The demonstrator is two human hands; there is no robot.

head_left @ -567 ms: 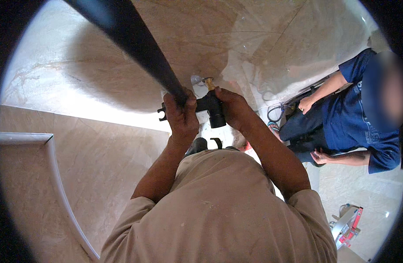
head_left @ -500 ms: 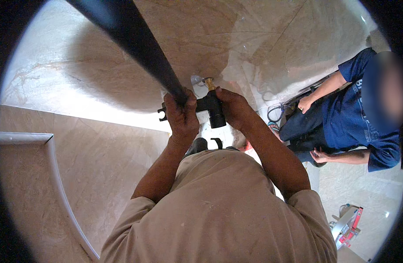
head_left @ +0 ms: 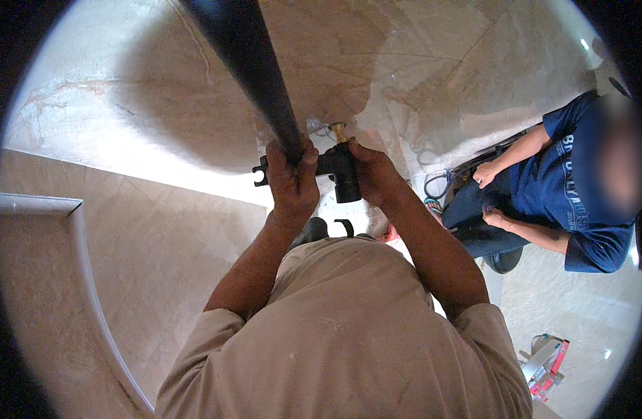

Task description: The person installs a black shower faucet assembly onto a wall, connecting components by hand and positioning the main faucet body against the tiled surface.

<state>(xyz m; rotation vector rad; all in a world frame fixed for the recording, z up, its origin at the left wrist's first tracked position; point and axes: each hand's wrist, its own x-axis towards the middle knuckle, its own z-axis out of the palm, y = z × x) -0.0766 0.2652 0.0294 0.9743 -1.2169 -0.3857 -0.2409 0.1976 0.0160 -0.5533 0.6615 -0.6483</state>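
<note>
A long black tube (head_left: 254, 70) rises from a black T-shaped mixer body (head_left: 346, 183), like a shower column. My left hand (head_left: 293, 185) is closed round the foot of the tube, where it meets the body's crosspiece. A black open hook-like bracket (head_left: 260, 172) sticks out to the left of that hand. My right hand (head_left: 377, 176) grips the right side of the mixer body, thumb near its top. Just beyond the body, a brass fitting (head_left: 340, 133) comes out of the tiled wall and lines up with it. Whether the two are joined is hard to see.
On the right a person in a navy shirt (head_left: 537, 174) sits or crouches beside the wall, near a dark coiled hose (head_left: 437, 184). A red and silver tool (head_left: 548, 366) lies at the lower right. A raised edge (head_left: 89, 258) runs along the left.
The tube's upper end has swung to the right and stands steeper. My hands keep their hold on the column. The other person's lower hand has moved toward their lap.
</note>
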